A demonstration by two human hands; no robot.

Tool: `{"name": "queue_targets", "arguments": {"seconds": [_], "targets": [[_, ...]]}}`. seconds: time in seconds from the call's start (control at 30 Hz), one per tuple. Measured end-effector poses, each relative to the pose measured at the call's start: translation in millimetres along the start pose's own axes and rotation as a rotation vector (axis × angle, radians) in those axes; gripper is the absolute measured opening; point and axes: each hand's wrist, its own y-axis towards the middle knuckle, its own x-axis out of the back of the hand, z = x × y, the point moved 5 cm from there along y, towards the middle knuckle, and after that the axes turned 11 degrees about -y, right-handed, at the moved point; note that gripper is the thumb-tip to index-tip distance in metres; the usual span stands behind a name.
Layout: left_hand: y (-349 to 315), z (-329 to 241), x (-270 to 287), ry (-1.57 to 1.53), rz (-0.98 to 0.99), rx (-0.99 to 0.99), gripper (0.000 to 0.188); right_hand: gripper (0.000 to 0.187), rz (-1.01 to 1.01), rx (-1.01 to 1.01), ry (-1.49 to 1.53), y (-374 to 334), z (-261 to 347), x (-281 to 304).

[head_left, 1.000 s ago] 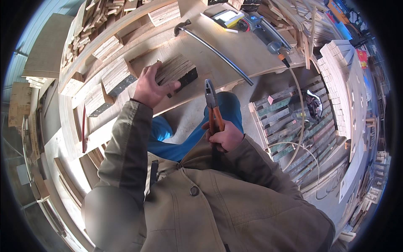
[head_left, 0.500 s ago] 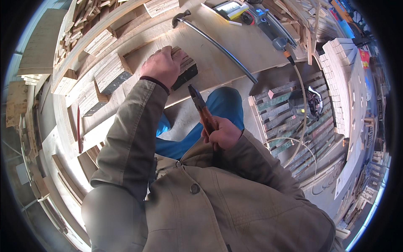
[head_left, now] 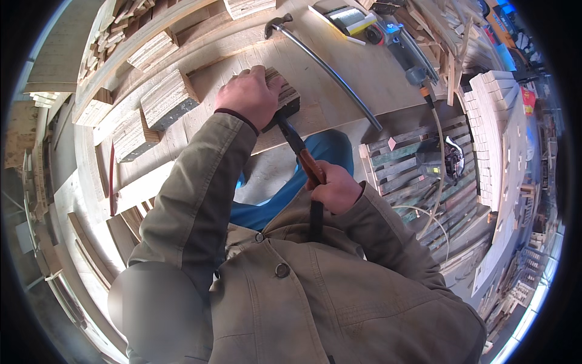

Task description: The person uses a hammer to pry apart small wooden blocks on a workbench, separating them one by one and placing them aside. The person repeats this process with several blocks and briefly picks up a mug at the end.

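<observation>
My left hand (head_left: 247, 96) is closed over a layered wooden block (head_left: 285, 91), which stands on the wooden bench top and has a dark near face. In my right hand (head_left: 337, 189) is a hammer (head_left: 293, 138) with a reddish-brown handle, gripped partway along. Its dark head is right at the block's near side, below my left fingers. Whether metal and wood touch cannot be made out. A second hammer (head_left: 327, 70), with a claw head and a long shiny metal shaft, lies on the bench to the right of the block.
More layered blocks (head_left: 168, 102) line the bench to the left, beside a red pencil-like stick (head_left: 112, 182). At the far right lie a power tool (head_left: 403, 51) with a hose and a yellow-white tray (head_left: 345, 21). Below stands a slatted pallet (head_left: 394, 159), with stacked boards (head_left: 485, 121) alongside.
My right hand has turned the hammer and brought its head up against the block's near side. The view has shifted slightly; my left hand keeps its hold on the block.
</observation>
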Motion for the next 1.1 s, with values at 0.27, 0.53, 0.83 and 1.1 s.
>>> {"name": "queue_targets", "arguments": {"seconds": [0.27,0.53,0.83,1.1], "targets": [[1.3,1.2,-1.8,0.007,-0.003,-0.006,0.05,0.029,-0.079,-0.002,-0.187,-2.3,7.5,7.0],[-3.1,0.9,-1.2,0.008,-0.028,-0.039,0.048,0.02,-0.097,-0.028,-0.328,-8.0,27.4,13.6],[-14.1,-1.2,3.2,0.007,-0.084,-0.104,0.046,0.027,-0.068,-0.236,-0.181,-10.2,16.9,3.8],[-16.0,0.0,3.5,-0.014,-0.075,-0.099,0.044,0.032,-0.203,-0.159,-0.286,-3.0,7.9,-6.4]]}}
